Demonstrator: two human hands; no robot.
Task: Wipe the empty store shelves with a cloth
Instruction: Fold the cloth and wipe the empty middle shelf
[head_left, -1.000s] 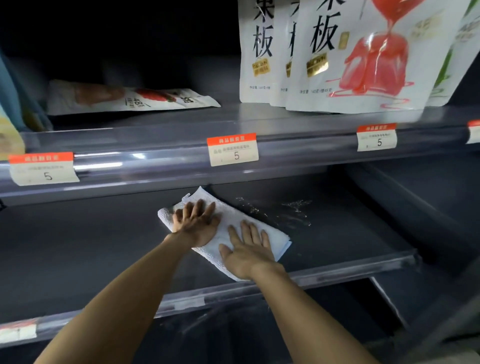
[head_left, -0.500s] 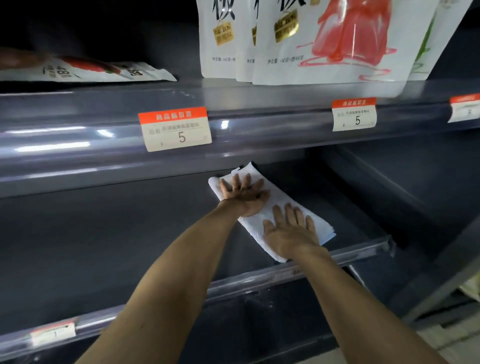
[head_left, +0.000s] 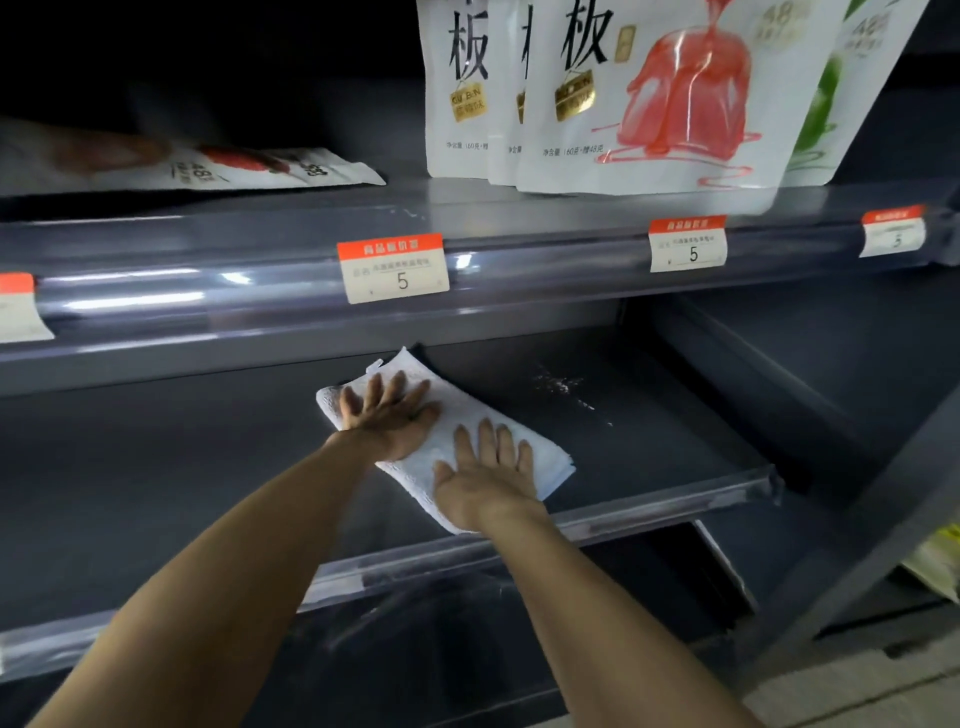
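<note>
Both palms lie flat, fingers spread, pressing the folded white cloth (head_left: 457, 441) onto the empty shelf (head_left: 156, 467). Its long axis runs diagonally from the rear toward the front edge. The left hand (head_left: 389, 415) covers the rear end, the right hand (head_left: 485, 475) the front end. White residue (head_left: 563, 387) lies to the right, toward the shelf's right edge, nearer the right hand.

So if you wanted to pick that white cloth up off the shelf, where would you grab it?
Probably the right corner of the cloth, coming from the open front of the shelf. The cloth lies flat and folded, and both the left hand and right hand press on its middle, so that bare corner beside the right hand is easiest to pinch.
</note>
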